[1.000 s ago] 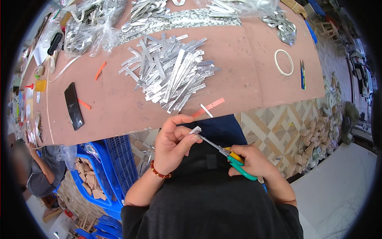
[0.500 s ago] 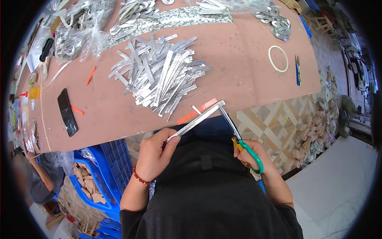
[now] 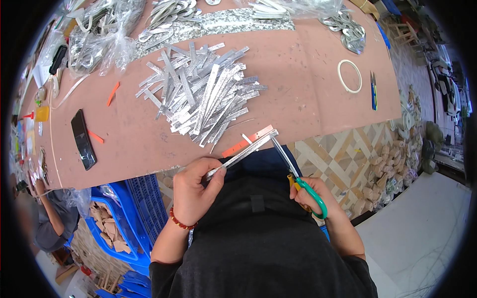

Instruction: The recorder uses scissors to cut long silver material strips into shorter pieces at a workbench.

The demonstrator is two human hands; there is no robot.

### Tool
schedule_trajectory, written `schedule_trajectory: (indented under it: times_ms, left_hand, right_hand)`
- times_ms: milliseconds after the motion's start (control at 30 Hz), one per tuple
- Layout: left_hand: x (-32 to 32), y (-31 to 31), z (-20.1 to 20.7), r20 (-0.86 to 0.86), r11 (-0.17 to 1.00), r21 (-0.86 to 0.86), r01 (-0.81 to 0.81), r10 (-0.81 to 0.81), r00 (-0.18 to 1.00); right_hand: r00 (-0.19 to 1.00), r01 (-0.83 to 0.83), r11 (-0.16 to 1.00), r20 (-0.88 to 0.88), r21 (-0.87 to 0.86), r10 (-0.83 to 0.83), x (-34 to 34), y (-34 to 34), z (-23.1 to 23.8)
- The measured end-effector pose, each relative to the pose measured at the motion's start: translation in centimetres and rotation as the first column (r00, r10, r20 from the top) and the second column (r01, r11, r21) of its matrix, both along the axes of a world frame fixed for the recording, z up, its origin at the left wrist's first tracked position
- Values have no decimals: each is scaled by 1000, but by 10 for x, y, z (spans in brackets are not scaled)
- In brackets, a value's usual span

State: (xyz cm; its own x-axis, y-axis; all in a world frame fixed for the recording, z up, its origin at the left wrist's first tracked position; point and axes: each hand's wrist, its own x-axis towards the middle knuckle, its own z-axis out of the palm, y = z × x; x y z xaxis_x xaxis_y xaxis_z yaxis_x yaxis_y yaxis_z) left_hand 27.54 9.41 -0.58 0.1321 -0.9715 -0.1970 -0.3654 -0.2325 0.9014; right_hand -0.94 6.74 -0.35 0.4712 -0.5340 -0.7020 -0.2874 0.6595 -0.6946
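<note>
Pinched between the thumb and fingers of my left hand (image 3: 195,192) is a narrow silvery strip (image 3: 244,153), slanting up to the right over the table's near edge. My right hand (image 3: 325,193) is closed round scissors (image 3: 318,204) with green and yellow handles. Their blades reach up to the strip's far end; whether they touch it or have it between them I cannot tell. Just behind the strip lies an orange strip (image 3: 259,134) with a small white piece across it. A loose heap of similar silvery strips (image 3: 206,94) rests farther in on the table.
On the brown table (image 3: 298,79) are a phone (image 3: 83,140), a cream ring (image 3: 340,77), blue-handled snips (image 3: 373,92) and plastic bags (image 3: 121,35) of silvery pieces. Blue crates (image 3: 146,198) stand below left, one holding tan scraps. Another person (image 3: 54,221) sits far left.
The strip's far end and the scissor tips have shifted slightly left and down together. Both hands keep their hold. The whole view has moved a little.
</note>
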Motion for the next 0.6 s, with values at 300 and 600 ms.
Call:
schedule_trajectory:
  times_ms: [300,600]
  left_hand:
    - [-4,-2,-1,48,998,-53,-25,27,998]
    - [-3,-4,0,73,997,-72,-35,40,997]
  right_hand:
    - [1000,-11,1000,-27,-15,11,0,1,0]
    - [1000,-7,1000,-11,4,7,2,3,0]
